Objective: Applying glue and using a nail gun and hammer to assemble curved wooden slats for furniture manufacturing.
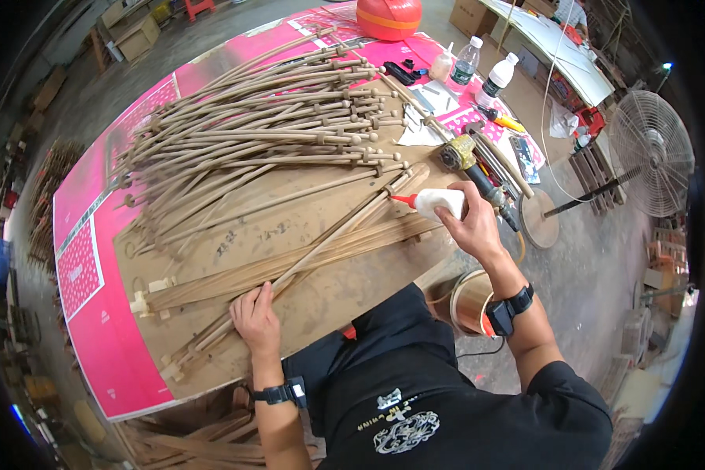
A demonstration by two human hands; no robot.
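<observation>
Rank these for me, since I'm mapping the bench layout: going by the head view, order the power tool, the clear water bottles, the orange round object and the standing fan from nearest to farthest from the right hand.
From the right hand, holding a white glue bottle:
1. Power tool, just beyond the hand on the bench.
2. Clear water bottles, farther back, bench's right edge.
3. Standing fan, off to the right on the floor, and orange round object, at the bench's far end: too close to call.

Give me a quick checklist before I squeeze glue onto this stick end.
1. Glue bottle gripped in right hand: ok.
2. Red nozzle pointed at the end of the wooden stick: ok.
3. Left hand pressing the stick down on the board: ok.
4. Nozzle touching the wood: cannot tell.
5. Pile of finished sticks apart from the glue spot: ok.
6. Glue left in the bottle: cannot tell.
</observation>
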